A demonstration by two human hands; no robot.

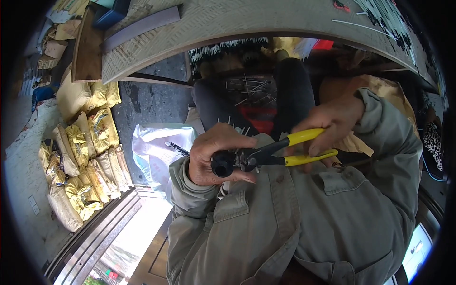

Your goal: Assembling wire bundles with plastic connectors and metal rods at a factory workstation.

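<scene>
Close to my chest, my left hand [212, 141] is closed around a black plastic part with a round, hollow end [222, 164]. Several thin pale rods stick out past its fingers. My right hand [336, 121] grips the yellow handles of a pair of cutting pliers [305, 137], which are spread apart. The dark jaws of the pliers meet the black part beside my left thumb. Whether the jaws are closed on a rod is too small to tell.
A worktable [247, 16] spans the far side, with a bundle of thin white and black rods [389, 21] at its right. A white plastic bag [159, 145] stands left of my legs. Yellow and tan sacks [88, 156] are stacked farther left. Loose rods [249, 88] lie between my knees.
</scene>
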